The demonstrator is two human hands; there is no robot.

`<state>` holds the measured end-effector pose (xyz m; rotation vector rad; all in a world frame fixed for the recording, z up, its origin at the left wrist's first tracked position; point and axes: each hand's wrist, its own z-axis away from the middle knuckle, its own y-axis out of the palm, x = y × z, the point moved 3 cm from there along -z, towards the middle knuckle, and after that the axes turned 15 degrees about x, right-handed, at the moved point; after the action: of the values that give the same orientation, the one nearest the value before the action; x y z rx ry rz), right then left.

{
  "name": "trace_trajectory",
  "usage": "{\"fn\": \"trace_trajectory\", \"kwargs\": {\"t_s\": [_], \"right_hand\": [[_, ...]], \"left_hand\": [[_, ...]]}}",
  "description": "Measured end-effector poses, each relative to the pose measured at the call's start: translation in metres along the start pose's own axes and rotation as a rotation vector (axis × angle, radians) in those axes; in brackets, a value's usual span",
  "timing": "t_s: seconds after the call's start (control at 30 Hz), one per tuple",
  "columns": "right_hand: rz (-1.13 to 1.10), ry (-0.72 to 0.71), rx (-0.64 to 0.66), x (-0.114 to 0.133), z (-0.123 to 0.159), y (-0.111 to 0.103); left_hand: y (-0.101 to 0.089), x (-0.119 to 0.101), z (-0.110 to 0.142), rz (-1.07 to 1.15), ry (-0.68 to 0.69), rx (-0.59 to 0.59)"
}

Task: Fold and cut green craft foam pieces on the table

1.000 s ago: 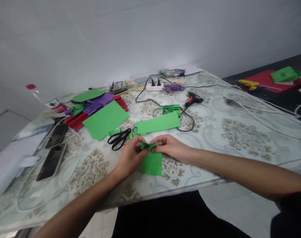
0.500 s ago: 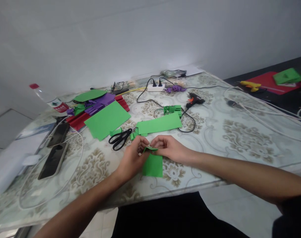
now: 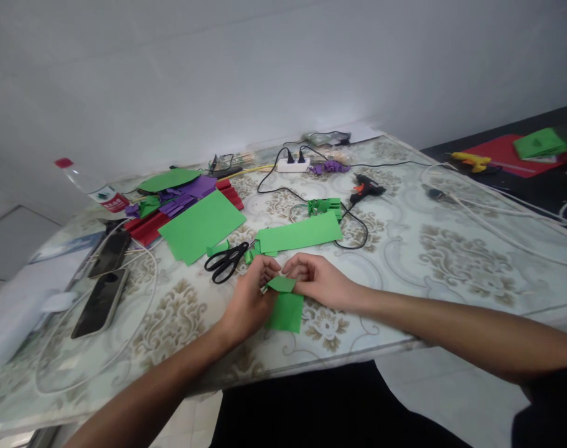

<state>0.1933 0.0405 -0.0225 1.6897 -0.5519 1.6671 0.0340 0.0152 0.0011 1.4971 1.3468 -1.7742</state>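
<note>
Your left hand (image 3: 251, 298) and right hand (image 3: 324, 283) pinch the folded green paper (image 3: 285, 313); bottle label (image 3: 111, 199): pale characters on red, too small to read.

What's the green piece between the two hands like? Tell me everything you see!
The green piece is bright and plain, and looks like paper or thin foam. Its near part is flat and roughly square; its far end bends up into a small flap. The left hand holds its left side, the right hand its right. Whether it touches the table underneath, I can't tell.
</note>
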Motion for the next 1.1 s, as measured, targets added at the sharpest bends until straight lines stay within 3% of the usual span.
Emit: {"fn": "trace_trajectory", "kwargs": {"t_s": [0.23,0.37,0.47,0.57,0.67,0.73,0.97,1.1], "right_hand": [[-0.047,0.044,0.02,-0.002,-0.002,-0.001],[0.034,0.042,0.026,-0.003,-0.001,-0.003],[0.252,-0.102,-0.051,0.002,0.006,-0.002],[0.548,-0.348,-0.155,0.014,0.018,0.001],[0.748,-0.575,-0.183,0.025,0.027,0.005],[0.816,-0.616,-0.171,0.03,0.029,0.006],[0.771,-0.353,-0.16,0.027,0.026,0.009],[0.756,-0.302,-0.171,0.027,0.027,0.009]], "left_hand": [[-0.002,0.004,0.0,-0.013,-0.036,0.016],[-0.004,0.007,0.0,-0.04,-0.045,0.027],[-0.004,0.008,-0.001,-0.034,-0.074,0.015],[-0.003,0.011,-0.002,0.029,-0.11,0.023],[-0.002,0.012,-0.003,0.087,-0.121,0.049],[-0.002,0.011,-0.003,0.063,-0.121,0.046],[-0.001,0.005,0.001,-0.148,-0.086,0.005],[-0.001,0.002,0.003,-0.262,-0.067,-0.031]]}}
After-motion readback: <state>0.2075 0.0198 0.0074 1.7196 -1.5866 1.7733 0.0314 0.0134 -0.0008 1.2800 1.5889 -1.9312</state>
